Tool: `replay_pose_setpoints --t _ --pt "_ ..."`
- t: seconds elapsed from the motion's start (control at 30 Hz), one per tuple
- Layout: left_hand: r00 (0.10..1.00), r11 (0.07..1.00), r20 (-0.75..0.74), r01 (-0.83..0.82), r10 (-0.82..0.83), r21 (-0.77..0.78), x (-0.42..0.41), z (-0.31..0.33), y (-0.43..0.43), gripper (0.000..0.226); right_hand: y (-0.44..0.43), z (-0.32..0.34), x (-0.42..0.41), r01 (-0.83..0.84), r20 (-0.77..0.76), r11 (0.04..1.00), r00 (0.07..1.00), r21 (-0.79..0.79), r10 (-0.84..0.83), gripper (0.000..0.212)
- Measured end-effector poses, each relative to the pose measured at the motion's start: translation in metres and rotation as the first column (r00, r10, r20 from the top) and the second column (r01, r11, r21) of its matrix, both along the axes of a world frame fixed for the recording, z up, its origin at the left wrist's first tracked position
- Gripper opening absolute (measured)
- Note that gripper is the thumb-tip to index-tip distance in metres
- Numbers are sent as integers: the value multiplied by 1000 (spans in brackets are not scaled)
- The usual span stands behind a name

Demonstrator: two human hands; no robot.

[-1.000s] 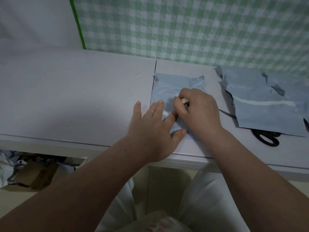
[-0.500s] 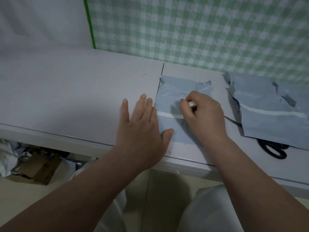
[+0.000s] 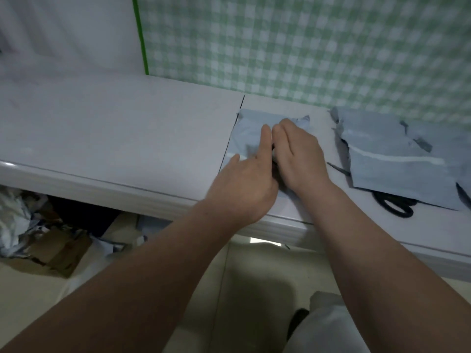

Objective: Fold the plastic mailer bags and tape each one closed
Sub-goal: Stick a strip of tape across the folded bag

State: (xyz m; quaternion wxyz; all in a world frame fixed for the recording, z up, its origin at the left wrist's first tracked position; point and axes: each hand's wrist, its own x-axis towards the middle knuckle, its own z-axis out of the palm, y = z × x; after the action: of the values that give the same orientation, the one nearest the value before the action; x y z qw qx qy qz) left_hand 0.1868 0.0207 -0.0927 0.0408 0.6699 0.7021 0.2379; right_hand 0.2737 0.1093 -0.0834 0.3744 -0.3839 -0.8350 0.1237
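A grey plastic mailer bag (image 3: 246, 131) lies folded on the white table (image 3: 114, 128), just right of the seam between two tabletops. My left hand (image 3: 244, 179) rests on its near left part with the forefinger stretched straight forward and the thumb beside a white strip (image 3: 230, 156). My right hand (image 3: 299, 151) lies palm down on the bag right next to the left, fingers reaching to the crumpled far right corner. Its fingertips and thumb are hidden. Both hands cover most of the bag.
A pile of grey mailer bags (image 3: 397, 171) lies to the right, with black scissors (image 3: 397, 207) partly under its near edge. A green checked cloth (image 3: 305, 47) hangs behind the table. Cardboard and crumpled scraps (image 3: 38, 238) lie on the floor at the left.
My left hand has moved right, off the bare table and onto the bag, up against the right hand. My right hand has uncurled and flattened; the white piece it pinched is out of sight.
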Motion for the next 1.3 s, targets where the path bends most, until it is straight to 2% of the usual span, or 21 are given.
replay_pose_setpoints --t 0.1,0.23,0.3,0.47,0.7,0.8,0.9,1.07,1.13,1.2,1.3 --pt "1000 1000 -24 -12 11 -17 -3 -2 1 75 -1 1 0 -27 -11 998 1000 -50 26 32" --pt "996 999 -87 10 -13 -31 -3 -4 2 77 -3 7 11 -168 -171 941 978 -294 121 17" --pt "997 999 -77 18 -21 -37 -3 -5 2 77 -1 8 20 -232 -204 909 964 -347 169 19" --pt "994 998 -105 0 -6 -58 -4 -10 4 76 14 2 36 -217 -94 923 976 -318 197 16" --pt "993 995 -115 -15 3 -101 -4 -10 6 72 18 -1 47 -220 -89 925 975 -309 203 14" --pt "983 996 -182 -38 24 -75 -5 -12 6 67 18 -1 48 -244 -116 918 969 -314 218 16" --pt "958 996 -287 -44 20 -80 -6 -11 5 72 18 -3 46 -250 -138 921 966 -299 218 14" --pt "963 990 -269 -58 23 -125 -4 -9 6 68 18 -3 45 -266 -151 929 960 -255 234 19" --pt "959 989 -281 -75 36 -129 -4 -8 4 73 18 -3 45 -249 -174 934 962 -256 209 22" --pt "951 987 -307 -87 42 -134 -3 -6 2 82 19 -4 46 -216 -208 932 965 -291 159 27" --pt "958 981 -285 -91 38 -172 -2 -4 2 77 20 -4 47 -198 -320 910 944 -365 77 32"
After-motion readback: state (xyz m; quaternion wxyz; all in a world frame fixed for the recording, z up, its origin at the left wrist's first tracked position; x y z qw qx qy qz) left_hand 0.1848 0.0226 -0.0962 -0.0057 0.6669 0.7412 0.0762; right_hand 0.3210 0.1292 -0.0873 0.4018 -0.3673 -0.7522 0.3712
